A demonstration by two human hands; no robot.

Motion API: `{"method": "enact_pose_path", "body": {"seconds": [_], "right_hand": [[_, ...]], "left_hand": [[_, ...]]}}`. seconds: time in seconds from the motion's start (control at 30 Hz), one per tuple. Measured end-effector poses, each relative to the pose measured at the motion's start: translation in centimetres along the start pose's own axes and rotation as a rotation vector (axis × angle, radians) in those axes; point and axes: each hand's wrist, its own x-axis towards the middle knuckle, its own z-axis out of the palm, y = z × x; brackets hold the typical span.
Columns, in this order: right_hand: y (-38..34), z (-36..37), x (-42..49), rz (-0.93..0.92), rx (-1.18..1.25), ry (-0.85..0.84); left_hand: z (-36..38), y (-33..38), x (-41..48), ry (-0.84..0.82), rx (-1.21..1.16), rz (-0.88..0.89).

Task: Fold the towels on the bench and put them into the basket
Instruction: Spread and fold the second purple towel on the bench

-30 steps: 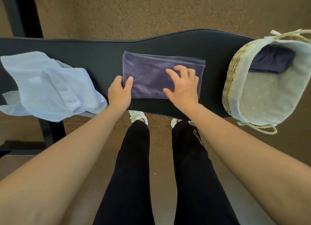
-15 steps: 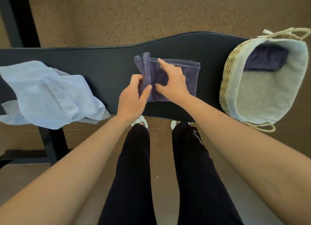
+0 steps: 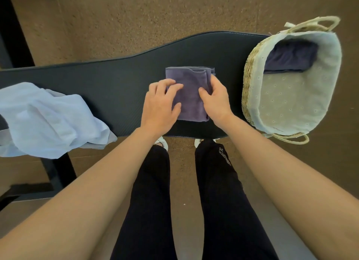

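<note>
Now narrower, purple towel (image 3: 189, 96) lies lengthwise across bench (image 3: 116, 84).

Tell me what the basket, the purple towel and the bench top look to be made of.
basket: woven straw or seagrass, judging by its pale coiled strands, with a pale eyelet-patterned fabric liner.
purple towel: soft matte pile, likely terry or microfibre.
bench: dark padded top with a faint sheen and a seamed edge, probably vinyl or leatherette.
</note>
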Motion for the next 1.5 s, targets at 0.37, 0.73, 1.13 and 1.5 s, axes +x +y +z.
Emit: {"method": "enact_pose_path", "body": {"seconds": [0.37,0.73,1.13,1.5], "right_hand": [[2.6,-2.0,0.1,-0.311,-0.595,0.269],[2.1,-1.0,1.6,-0.251,-1.011,-0.161],[1.6,-0.2,2.7,-0.246,-1.010,-0.144],[2.8,-4.3,1.5,-0.127,-0.115,-0.092]], "left_hand": [[3.7,0.1,2.7,-0.255,0.366,-0.009],[3.2,0.8,2.8,-0.107,0.028,-0.259],[2.9,1.6,3.8,-0.160,-0.556,-0.596],[3.3,6.0,3.5,-0.175,-0.473,-0.272]]}}
